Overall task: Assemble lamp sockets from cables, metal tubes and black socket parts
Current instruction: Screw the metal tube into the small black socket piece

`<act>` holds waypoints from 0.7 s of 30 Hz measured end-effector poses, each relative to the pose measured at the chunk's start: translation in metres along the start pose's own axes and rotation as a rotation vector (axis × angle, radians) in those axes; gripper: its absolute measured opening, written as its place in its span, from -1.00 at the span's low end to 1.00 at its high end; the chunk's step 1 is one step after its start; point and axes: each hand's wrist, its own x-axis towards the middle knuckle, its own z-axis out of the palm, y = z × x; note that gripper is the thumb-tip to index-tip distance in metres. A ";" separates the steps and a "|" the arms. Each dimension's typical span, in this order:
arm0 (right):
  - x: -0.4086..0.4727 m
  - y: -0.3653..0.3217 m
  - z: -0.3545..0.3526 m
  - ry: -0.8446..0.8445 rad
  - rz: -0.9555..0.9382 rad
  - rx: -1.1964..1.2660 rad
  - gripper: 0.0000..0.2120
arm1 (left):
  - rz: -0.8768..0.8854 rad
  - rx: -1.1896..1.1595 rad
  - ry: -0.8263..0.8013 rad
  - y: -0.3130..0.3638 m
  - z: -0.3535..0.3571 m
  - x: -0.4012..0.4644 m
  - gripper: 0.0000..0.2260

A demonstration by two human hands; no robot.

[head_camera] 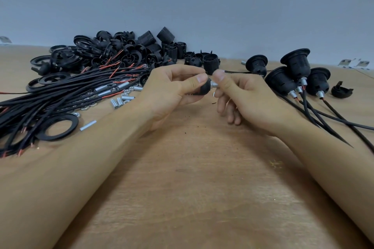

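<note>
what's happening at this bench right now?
A person is putting lamp sockets together by hand. The left hand holds a black socket cap, and the right hand pinches a small metal tube at the cap's end, apparently fitting it in. On the left of the wooden table lie a bundle of black cables, loose metal tubes and a heap of black socket parts. On the right, several finished sockets with cables attached lie together.
</note>
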 end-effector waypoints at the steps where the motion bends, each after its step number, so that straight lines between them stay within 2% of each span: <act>1: 0.000 0.001 0.000 -0.014 -0.024 -0.010 -0.61 | 0.001 0.007 0.003 0.000 -0.001 0.000 -0.78; 3: 0.000 0.003 -0.001 -0.029 -0.034 0.010 -0.71 | 0.019 -0.016 -0.016 0.001 -0.002 0.001 -0.74; 8: -0.001 0.002 0.001 -0.033 -0.033 0.068 -0.73 | 0.037 -0.041 -0.042 0.003 -0.002 0.001 -0.71; 11: 0.000 0.003 0.001 -0.034 -0.035 0.081 -0.68 | 0.102 0.081 -0.053 0.001 -0.003 0.001 -0.80; 15: 0.001 0.003 0.002 0.001 0.062 0.093 -0.55 | 0.226 0.318 -0.073 0.003 -0.001 -0.002 -0.80; 17: 0.002 0.002 0.001 0.035 0.082 0.102 -0.56 | 0.270 0.484 0.040 0.005 -0.005 -0.001 -0.91; 18: 0.003 0.002 0.000 0.050 0.087 0.117 -0.57 | 0.317 0.668 0.145 0.008 -0.013 0.002 -0.93; 20: 0.003 0.002 -0.002 0.069 0.086 0.137 -0.59 | 0.409 1.158 0.396 0.016 -0.040 0.011 -0.83; 21: 0.003 0.002 -0.003 0.071 0.084 0.139 -0.59 | 0.374 1.321 0.516 0.020 -0.057 0.015 -0.81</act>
